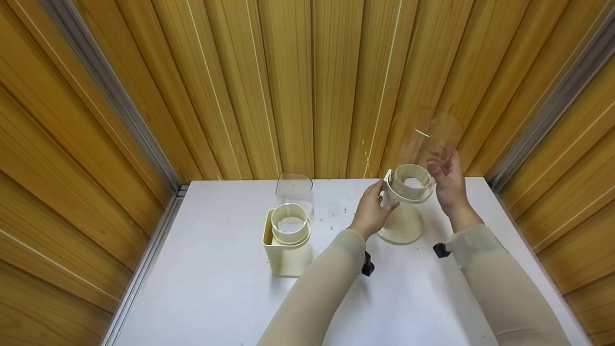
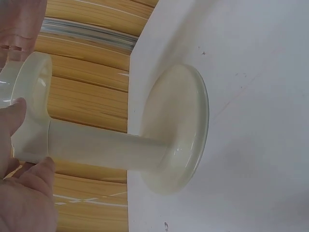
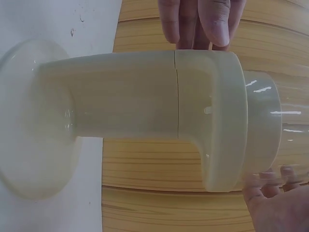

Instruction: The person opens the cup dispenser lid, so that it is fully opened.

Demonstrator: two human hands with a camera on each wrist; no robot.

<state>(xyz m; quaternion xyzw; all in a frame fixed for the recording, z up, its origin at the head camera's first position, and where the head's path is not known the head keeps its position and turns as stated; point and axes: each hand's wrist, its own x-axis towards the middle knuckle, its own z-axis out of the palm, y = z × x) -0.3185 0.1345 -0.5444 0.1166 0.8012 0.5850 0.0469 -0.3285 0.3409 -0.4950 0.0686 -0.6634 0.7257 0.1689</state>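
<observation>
A cream stand (image 1: 401, 226) has a round foot, a column and a ring-shaped holder (image 3: 229, 121) at its top. A clear cylinder (image 1: 432, 134) stands up from the ring, slightly tilted in the head view. My left hand (image 1: 374, 211) grips the holder from the left, its thumb and fingers on the cream plastic. On the other side, my right hand (image 1: 449, 185) has its fingers curved against the lower part of the clear cylinder, just above the ring. Its fingertips (image 3: 287, 171) show through the transparent wall in the right wrist view.
Left of the stand, on the white table (image 1: 216, 269), is a second cream holder (image 1: 290, 259) with a square-cornered body, a ring and a clear container (image 1: 294, 187) behind it. Small crumbs lie between the two. Wood-pattern panels (image 1: 288, 96) enclose the table's back and sides.
</observation>
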